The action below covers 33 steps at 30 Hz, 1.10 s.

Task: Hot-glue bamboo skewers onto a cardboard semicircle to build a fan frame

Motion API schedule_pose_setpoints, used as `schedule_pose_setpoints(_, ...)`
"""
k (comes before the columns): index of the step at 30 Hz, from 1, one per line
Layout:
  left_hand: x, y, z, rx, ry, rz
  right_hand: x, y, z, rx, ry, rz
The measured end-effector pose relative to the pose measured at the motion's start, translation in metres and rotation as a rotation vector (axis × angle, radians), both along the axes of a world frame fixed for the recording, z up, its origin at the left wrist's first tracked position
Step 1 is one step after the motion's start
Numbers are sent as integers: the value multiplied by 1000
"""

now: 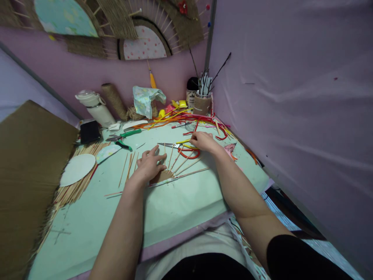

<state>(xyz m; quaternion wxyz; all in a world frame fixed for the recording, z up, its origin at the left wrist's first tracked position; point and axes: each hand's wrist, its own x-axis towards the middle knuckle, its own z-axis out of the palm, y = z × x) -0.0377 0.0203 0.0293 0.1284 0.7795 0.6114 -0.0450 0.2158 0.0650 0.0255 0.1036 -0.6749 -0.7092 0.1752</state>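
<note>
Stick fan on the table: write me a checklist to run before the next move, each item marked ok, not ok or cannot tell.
1. Left hand at the fan's brown base: ok.
2. Sticks spread apart at their outer ends: ok.
3. Scissors clear of the sticks: not ok, they overlap.
4. Right hand away from the scissors: not ok, its fingers are by the handles.
5. Green-handled pliers off the fan: ok.
6. Sticks firmly fixed: cannot tell.

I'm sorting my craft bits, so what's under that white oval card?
Thin tan wooden sticks show above and below the white oval card; whatever lies directly under it is covered, so I can't tell.
</note>
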Motion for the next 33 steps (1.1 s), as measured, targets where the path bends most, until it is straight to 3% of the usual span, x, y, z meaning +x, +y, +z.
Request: schedule_pose_setpoints(33, -1, -1, -1, 5, -12, 0, 0, 0, 0, -16, -6, 9)
